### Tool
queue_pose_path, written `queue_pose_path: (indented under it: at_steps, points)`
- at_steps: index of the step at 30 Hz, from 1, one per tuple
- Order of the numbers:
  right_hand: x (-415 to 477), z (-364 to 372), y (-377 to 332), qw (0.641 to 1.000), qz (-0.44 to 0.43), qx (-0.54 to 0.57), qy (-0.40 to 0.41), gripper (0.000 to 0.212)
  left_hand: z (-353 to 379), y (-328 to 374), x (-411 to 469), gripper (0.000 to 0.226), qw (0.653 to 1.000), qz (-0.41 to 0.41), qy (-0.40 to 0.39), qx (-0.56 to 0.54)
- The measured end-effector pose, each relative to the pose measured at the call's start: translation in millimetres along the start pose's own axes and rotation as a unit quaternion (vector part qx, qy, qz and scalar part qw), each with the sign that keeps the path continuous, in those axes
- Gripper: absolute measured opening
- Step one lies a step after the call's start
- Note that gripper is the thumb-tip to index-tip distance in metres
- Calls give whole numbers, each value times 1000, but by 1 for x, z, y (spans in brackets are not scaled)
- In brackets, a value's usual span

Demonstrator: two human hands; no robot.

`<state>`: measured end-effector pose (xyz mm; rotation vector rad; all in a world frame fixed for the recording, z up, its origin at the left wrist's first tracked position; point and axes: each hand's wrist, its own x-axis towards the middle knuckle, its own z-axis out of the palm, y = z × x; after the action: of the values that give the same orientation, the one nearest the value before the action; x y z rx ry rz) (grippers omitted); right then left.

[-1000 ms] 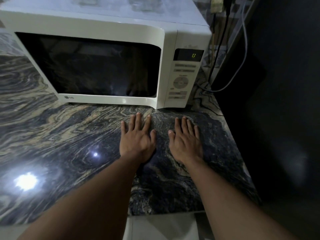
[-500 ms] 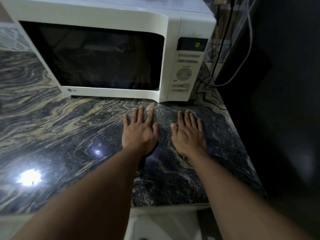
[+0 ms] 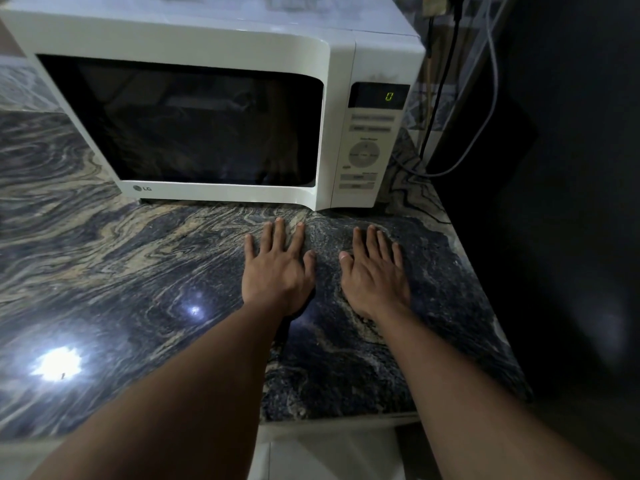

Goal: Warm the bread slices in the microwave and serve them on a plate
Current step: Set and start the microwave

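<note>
A white microwave (image 3: 221, 32) stands at the back of the marble counter (image 3: 104, 265) with its dark door (image 3: 194, 126) closed. Its display (image 3: 388, 96) reads a green 0 above the control panel (image 3: 363, 154). My left hand (image 3: 277, 271) lies flat on the counter in front of the microwave, palm down, fingers spread, holding nothing. My right hand (image 3: 375, 275) rests the same way just to its right. No bread and no plate are in view; the door glass is too dark to show the inside.
Two cables (image 3: 446, 98) hang behind the microwave's right side near a wall socket. The counter's right edge (image 3: 485, 296) drops off into a dark area. Bright light reflections (image 3: 57, 363) lie on the counter at the left.
Both hands have stayed flat on the counter. The camera has shifted slightly, so the microwave sits a little differently in view.
</note>
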<state>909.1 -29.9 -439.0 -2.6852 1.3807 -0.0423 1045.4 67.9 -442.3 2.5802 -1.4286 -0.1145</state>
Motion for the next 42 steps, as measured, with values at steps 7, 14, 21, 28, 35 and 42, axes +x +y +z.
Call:
queue_pose_path:
  at_steps: [7, 14, 21, 28, 35, 42]
  points:
    - [-1, -3, -1, 1000, 0, 12, -1, 64, -3, 2, -1, 64, 1000, -1, -1, -3]
    - [3, -22, 0, 972, 68, 223, 17, 73, -4, 2, 0, 72, 1000, 0, -17, 13]
    - [41, -60, -2, 927, 98, 347, 102, 74, -8, 23, 11, 67, 998, -28, -58, -15]
    - [73, -63, 2, 942, 87, 291, 147, 53, 2, 34, 7, 71, 999, -27, -23, -13]
    - [74, -59, -5, 933, 109, 291, 181, 38, 1, 35, 7, 70, 999, -31, -22, -17]
    - [75, -76, -3, 912, 141, 358, 142, 29, 0, 37, 6, 72, 999, -32, -31, -11]
